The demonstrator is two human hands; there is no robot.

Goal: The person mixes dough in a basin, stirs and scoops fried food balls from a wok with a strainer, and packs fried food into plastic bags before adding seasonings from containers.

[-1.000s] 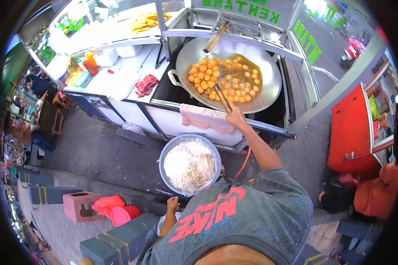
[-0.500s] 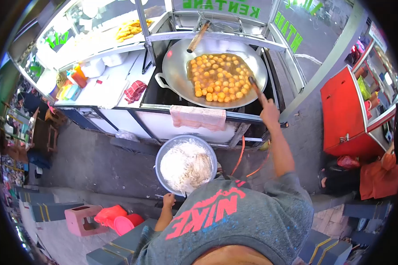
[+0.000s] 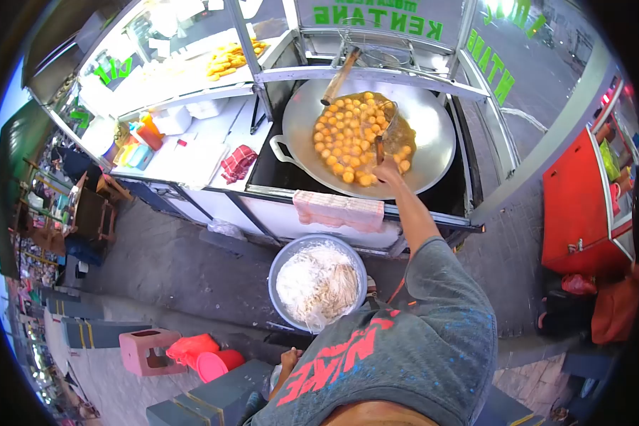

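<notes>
My right hand (image 3: pixel 387 171) grips the wooden handle of a wire skimmer (image 3: pixel 380 148) over a wide metal wok (image 3: pixel 440 142). The skimmer's wire head is in the oil, among many round golden fritter balls (image 3: pixel 344 135) crowded towards the left and middle. My left hand (image 3: pixel 290 357) hangs low beside my body with its fingers curled; what it holds, if anything, is hidden. Just above it stands a grey basin (image 3: pixel 273 277) with white flour and a paler tan heap inside.
A second wooden handle (image 3: pixel 341 76) leans over the wok's back rim. A pink towel (image 3: pixel 339 211) hangs on the cart's front edge. Left are a checked red cloth (image 3: pixel 239 163), sauce bottles (image 3: pixel 147 133) and fried pieces (image 3: pixel 231 60). A red cabinet (image 3: pixel 575 206) stands right.
My right hand has moved left with the skimmer, from the wok's right rim to its front middle. The balls have shifted left, baring oil on the right. The view has turned slightly.
</notes>
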